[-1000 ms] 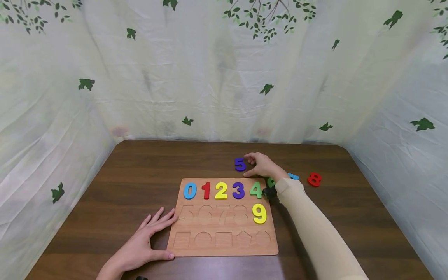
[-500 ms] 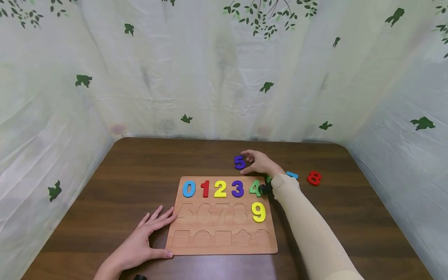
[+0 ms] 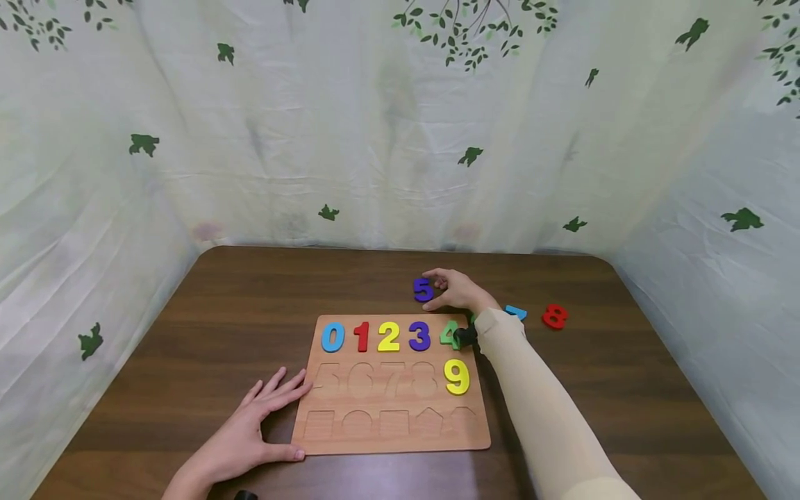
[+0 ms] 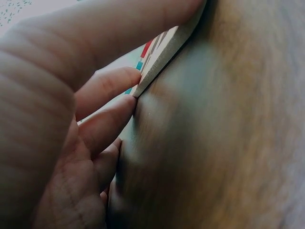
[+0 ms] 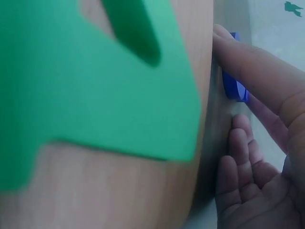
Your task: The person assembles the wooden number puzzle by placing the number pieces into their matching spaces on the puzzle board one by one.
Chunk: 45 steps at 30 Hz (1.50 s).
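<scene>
A wooden number board lies on the table, with 0, 1, 2, 3 and the green 4 along its top row and a yellow 9 in the second. My left hand rests at the board's left side, fingers spread and thumb at the near left corner; fingertips meet the edge in the left wrist view. Beyond the board, my right hand pinches the blue-purple number 5 between thumb and index finger. The right wrist view shows that number 5 partly hidden behind the thumb.
A red number 8 and a blue number piece lie right of the board, near my right forearm. A green piece is mostly hidden behind the wrist. The table meets a leaf-printed curtain at the back.
My right hand has moved left, and its thumb and index finger have come around the number 5. The left hand stays at the board. The head view has shifted slightly.
</scene>
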### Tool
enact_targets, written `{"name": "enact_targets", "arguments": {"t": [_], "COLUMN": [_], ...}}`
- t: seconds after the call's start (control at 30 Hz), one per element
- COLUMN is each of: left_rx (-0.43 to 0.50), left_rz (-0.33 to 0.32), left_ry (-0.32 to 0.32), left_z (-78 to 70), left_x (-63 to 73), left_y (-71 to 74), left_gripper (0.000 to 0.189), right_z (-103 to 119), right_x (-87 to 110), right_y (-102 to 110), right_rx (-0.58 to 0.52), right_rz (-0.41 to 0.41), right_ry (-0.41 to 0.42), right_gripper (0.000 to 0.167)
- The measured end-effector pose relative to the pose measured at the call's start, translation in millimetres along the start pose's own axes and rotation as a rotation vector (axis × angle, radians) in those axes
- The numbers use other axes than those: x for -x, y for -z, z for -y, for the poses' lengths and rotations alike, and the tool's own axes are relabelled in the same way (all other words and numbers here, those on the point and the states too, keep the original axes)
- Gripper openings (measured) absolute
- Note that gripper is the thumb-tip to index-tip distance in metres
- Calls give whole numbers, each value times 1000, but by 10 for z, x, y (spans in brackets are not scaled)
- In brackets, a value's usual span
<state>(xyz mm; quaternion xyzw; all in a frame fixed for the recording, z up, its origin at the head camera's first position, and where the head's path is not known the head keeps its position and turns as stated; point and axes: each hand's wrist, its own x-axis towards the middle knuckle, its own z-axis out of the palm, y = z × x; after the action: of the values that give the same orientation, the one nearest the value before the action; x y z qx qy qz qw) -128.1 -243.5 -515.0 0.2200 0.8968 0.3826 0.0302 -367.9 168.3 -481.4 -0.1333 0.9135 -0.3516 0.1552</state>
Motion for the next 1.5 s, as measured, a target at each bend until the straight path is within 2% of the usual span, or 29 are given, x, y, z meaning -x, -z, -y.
{"name": "enact_targets", "arguments": {"t": [0.57, 1.23, 1.5], "left_rx": [-10, -8, -7], "left_rz": [-9, -19, -19], "left_ry": [-11, -39, -50], "left_z": [2, -3, -16], "left_x": [1, -2, 5], "left_y": [0, 8, 12], "left_gripper": [90, 90, 90], "right_z": [-19, 38, 7], "right_x": [-38, -1, -23], "right_y": [-26, -49, -83], "right_rx": [-73, -72, -27], "right_rz": [-27, -73, -82], "right_ry": [-31, -37, -42], "right_gripper": [72, 64, 62]}}
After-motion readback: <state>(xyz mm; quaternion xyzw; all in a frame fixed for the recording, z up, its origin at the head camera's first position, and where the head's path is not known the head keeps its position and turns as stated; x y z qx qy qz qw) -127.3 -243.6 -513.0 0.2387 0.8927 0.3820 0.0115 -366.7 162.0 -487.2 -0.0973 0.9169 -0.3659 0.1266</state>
